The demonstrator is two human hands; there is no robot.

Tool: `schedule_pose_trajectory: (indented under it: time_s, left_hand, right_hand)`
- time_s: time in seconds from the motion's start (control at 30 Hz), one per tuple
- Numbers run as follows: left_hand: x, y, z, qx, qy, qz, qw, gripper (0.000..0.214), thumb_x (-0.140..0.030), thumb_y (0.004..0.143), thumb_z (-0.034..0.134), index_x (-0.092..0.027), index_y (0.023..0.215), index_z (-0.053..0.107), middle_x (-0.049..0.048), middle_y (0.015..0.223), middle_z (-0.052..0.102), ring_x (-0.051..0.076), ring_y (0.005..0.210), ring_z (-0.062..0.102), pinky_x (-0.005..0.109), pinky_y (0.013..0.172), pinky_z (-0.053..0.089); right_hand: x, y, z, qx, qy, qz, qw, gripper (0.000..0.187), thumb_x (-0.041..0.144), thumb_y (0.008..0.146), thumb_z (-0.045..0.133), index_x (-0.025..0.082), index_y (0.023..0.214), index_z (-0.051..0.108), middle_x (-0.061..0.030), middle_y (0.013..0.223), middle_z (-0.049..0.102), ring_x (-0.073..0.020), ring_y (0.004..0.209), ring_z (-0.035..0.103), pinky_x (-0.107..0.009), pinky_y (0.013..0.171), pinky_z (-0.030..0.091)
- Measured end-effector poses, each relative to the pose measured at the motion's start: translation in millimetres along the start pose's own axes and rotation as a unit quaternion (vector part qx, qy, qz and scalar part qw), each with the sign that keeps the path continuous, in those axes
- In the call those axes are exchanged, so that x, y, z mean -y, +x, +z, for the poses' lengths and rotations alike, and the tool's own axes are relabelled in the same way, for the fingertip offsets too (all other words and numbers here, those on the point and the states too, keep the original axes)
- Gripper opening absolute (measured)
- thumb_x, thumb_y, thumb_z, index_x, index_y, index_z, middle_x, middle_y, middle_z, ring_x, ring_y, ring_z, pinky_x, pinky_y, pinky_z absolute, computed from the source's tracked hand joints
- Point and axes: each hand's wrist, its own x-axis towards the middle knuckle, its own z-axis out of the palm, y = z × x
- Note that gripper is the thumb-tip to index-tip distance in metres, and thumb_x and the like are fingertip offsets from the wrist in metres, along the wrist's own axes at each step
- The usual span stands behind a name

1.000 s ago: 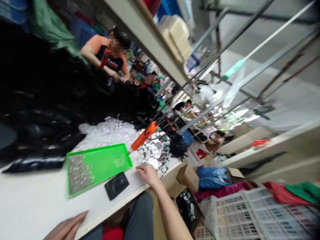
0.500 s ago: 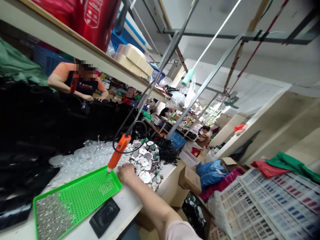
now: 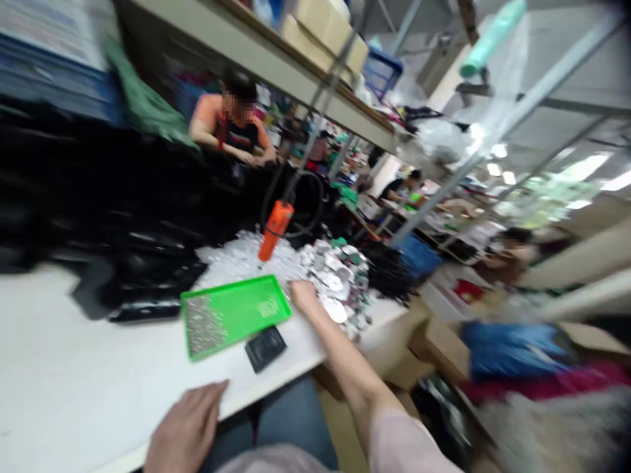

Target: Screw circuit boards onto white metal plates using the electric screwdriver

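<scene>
Two bare hands in view, both the wearer's own. Right hand (image 3: 303, 297) at the near edge of a single heap of round silvery discs (image 3: 336, 284), its fingers (image 3: 300, 290) bunched and curled against the heap; anything pinched between them impossible to tell. Left hand (image 3: 186, 428) lying on the edge of one white worktable (image 3: 73, 341), well apart from the heap, its fingers (image 3: 214, 394) laid close together and holding nothing visible.

Discs too many and too blurred to count: dozens, shiny, piled loosely on the table just beyond the tray, with a few green bits among them. One green perforated tray (image 3: 234, 315) between the two hands, carrying two patches of small silver studs (image 3: 202, 325), one large and one small, at opposite ends. One black rectangular pad (image 3: 265, 348) just beside the tray. One orange corded tool (image 3: 276, 230) hanging tilted above a heap of clear plastic pieces (image 3: 236, 256), touched by neither hand. One co-worker (image 3: 231, 118) across the table.
</scene>
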Motion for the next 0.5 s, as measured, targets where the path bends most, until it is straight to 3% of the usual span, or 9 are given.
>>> schedule_pose_trajectory:
  time_s: [0.17,0.33,0.5]
  left_hand:
    - [-10.3,4.0,-13.4,0.004,0.045,-0.019,0.999,0.028,-0.032,0.096,0.043,-0.025,0.106,0.069,0.0011,0.093,0.075,0.016,0.08,0.071,0.023,0.069,0.057]
    - [-19.7,12.0,-23.2,0.012,0.007,-0.031,0.999,0.026,-0.028,0.095,0.045,-0.023,0.108,0.067,0.004,0.099,0.073,0.015,0.087,0.07,0.022,0.074,0.057]
    - [-45.8,41.4,2.0,0.039,0.032,0.055,0.997,0.03,-0.017,0.091,0.051,-0.022,0.116,0.065,0.0089,0.113,0.069,0.02,0.104,0.063,0.03,0.087,0.052]
  right_hand:
    - [-30.8,24.8,-6.4,0.035,0.027,0.007,0.999,0.024,0.034,0.095,0.051,0.018,0.103,0.066,-0.0052,0.097,0.069,-0.0168,0.087,0.065,-0.034,0.08,0.052]
    - [-47.4,29.4,-6.8,0.028,0.025,-0.019,0.999,0.028,0.024,0.095,0.043,0.024,0.1,0.071,-0.0068,0.102,0.071,-0.0201,0.102,0.061,-0.031,0.087,0.04]
    - [-42.0,64.7,0.2,0.037,0.03,-0.083,0.995,0.032,0.032,0.089,0.054,0.018,0.116,0.064,-0.0125,0.118,0.065,-0.0265,0.112,0.052,-0.037,0.094,0.033]
